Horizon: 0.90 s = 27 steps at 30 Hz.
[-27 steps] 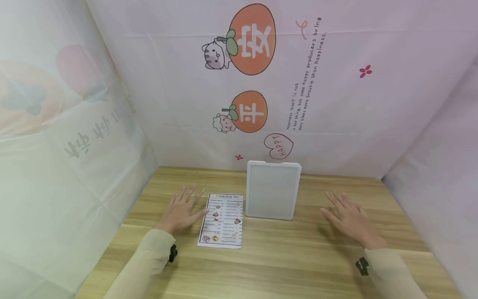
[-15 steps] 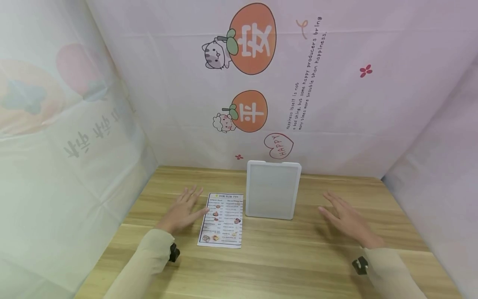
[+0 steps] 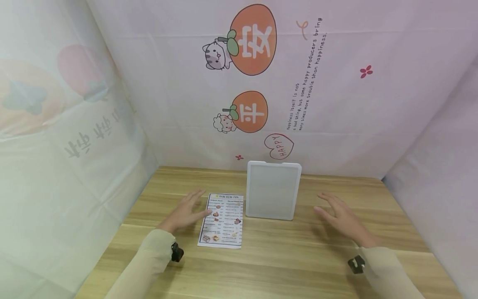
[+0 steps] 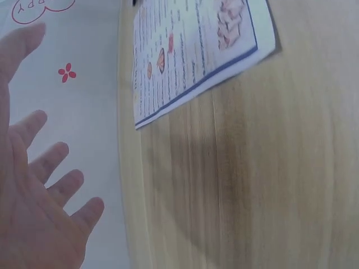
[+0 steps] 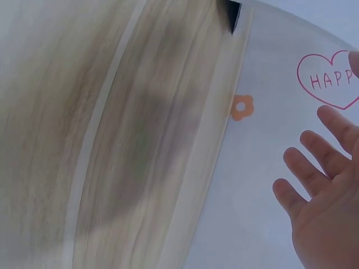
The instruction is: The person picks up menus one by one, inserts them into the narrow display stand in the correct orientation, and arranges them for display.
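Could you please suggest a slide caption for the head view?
Open left hand beside a printed menu, open right hand right of a white board.

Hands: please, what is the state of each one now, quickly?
Left hand: open, fingers straight, holding nothing, beside the menu.
Right hand: open, fingers spread, holding nothing, above the table.

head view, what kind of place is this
Likely a makeshift recording booth, not a real eatery: a wooden table boxed in by cartoon-printed cloth walls, with only a menu sheet and a white board between open hands.
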Each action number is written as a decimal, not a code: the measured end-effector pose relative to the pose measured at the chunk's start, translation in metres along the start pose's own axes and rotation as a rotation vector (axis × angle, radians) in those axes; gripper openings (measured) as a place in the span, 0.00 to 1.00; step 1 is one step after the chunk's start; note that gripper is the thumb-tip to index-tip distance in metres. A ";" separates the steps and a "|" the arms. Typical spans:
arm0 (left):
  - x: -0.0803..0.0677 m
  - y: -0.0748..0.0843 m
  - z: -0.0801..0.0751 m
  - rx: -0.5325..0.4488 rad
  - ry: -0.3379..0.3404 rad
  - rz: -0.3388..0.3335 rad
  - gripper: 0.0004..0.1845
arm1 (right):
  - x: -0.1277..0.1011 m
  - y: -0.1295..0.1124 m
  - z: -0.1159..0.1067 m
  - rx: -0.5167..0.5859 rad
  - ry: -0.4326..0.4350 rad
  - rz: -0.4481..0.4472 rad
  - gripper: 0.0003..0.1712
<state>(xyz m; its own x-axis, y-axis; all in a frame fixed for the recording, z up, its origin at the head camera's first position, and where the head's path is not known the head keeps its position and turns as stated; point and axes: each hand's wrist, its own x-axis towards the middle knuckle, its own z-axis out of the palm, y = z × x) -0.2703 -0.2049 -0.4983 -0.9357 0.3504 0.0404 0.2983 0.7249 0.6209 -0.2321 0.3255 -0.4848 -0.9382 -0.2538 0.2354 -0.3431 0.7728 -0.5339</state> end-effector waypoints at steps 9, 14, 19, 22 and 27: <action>0.005 -0.001 0.004 -0.103 0.007 -0.017 0.40 | 0.008 -0.009 0.008 0.021 0.049 -0.057 0.30; 0.007 -0.002 0.006 -0.146 0.002 -0.027 0.37 | 0.014 -0.015 0.011 0.070 0.052 -0.077 0.25; 0.007 0.001 0.006 -0.216 -0.014 -0.036 0.36 | 0.018 -0.021 0.017 0.106 0.045 -0.083 0.20; 0.006 0.003 0.007 -0.252 -0.009 -0.069 0.35 | 0.021 -0.025 0.021 0.122 0.033 -0.084 0.19; 0.007 0.004 0.008 -0.269 0.012 -0.117 0.33 | 0.025 -0.033 0.027 0.133 0.015 -0.067 0.16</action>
<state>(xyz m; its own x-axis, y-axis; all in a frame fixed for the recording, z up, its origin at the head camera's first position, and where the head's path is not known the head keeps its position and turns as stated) -0.2740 -0.1944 -0.5019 -0.9634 0.2659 -0.0352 0.1295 0.5758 0.8073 -0.2457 0.2778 -0.4837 -0.9126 -0.2925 0.2856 -0.4087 0.6707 -0.6190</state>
